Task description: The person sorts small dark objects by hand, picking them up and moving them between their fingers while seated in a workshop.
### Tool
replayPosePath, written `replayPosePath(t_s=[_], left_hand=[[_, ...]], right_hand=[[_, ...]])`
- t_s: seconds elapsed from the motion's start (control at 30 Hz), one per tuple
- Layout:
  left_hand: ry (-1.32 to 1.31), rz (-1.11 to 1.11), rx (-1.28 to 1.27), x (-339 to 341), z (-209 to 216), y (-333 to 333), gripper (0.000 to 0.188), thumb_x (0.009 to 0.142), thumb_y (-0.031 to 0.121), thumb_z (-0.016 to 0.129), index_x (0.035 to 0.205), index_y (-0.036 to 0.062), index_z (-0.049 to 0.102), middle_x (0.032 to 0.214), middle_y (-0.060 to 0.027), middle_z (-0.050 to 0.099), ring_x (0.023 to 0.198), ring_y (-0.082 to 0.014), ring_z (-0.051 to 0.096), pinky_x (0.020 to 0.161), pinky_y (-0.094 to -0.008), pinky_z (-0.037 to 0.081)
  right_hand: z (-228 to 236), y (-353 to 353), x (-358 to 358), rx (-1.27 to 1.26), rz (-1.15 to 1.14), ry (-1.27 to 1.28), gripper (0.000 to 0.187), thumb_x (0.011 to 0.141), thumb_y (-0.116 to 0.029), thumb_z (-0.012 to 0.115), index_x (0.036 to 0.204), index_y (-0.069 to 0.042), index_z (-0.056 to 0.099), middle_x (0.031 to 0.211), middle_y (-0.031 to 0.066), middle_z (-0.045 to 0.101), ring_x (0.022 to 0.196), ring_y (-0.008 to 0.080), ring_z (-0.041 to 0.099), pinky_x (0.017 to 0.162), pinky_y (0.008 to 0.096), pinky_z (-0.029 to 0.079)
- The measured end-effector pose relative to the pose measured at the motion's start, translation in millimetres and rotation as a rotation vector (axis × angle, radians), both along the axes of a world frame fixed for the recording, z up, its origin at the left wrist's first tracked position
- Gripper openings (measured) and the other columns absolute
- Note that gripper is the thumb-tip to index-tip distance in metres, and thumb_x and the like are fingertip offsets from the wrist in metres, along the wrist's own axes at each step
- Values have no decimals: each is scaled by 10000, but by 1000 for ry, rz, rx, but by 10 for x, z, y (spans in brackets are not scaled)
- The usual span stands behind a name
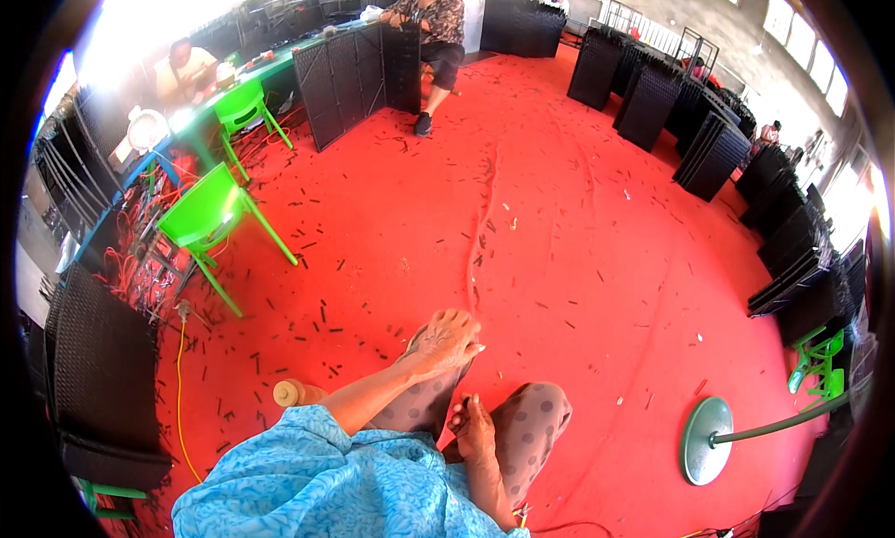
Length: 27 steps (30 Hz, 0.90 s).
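Observation:
I am seated over a red carpet point(578, 258), in a blue patterned top and dotted grey trousers. My left hand point(447, 340) lies palm down on my left knee point(419, 403), fingers spread over it, holding nothing. My right hand point(475, 428) hangs between my two knees, against the right knee point(536, 417). Its fingers are curled in, and I see nothing in them. A small beige bottle-like object point(285, 393) lies on the carpet just left of my left forearm.
Short black scraps litter the carpet. Two green plastic chairs point(207, 216) stand at left by a table where a person point(186, 70) sits. Another person point(433, 25) sits at the back beside black woven panels point(350, 76). Stacked panels point(709, 151) line the right. A round metal stand base point(705, 440) and yellow cable point(179, 389) are near.

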State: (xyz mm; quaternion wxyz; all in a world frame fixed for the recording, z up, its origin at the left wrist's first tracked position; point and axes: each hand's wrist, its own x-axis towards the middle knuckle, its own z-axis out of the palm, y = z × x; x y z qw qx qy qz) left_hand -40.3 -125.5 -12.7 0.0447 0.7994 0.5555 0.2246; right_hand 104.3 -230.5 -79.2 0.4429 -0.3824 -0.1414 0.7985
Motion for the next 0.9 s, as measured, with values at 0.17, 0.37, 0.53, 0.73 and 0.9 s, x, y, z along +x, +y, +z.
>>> replayPosePath(t_s=[0.17,0.37,0.53,0.73,0.9], left_hand=[[-9,1,10,-30,-19,-20,252,727,264,598,887,75,548,916,-97,514,930,-286,474,804,-420,372],[-32,-43,-13,24,-9,31,264,729,269,597,895,68,549,936,-103,518,937,-291,472,812,-423,369],[-44,2,-11,27,13,80,268,712,283,617,826,49,556,870,-124,539,873,-313,502,751,-435,386],[-57,-25,69,14,67,7,261,695,239,648,850,63,535,890,-88,499,880,-280,476,774,-411,369],[-76,-41,83,70,105,19,249,701,233,651,851,69,539,876,-82,499,868,-272,474,773,-402,372]], right_hand=[[-2,-10,-27,-10,13,-13,264,891,-351,460,959,-112,548,736,8,579,568,102,508,529,245,448],[-27,7,18,-32,-25,-23,267,879,-347,489,951,-100,560,711,23,556,560,120,501,548,276,456],[-109,18,-21,5,2,19,276,883,-354,476,988,-107,541,760,8,575,574,92,500,531,234,436],[-135,-22,-43,0,102,2,240,889,-360,464,966,-144,536,768,-38,564,592,63,494,556,200,426],[-103,-19,-32,13,107,-24,245,891,-367,460,942,-138,530,754,-30,543,589,69,481,565,199,415]])
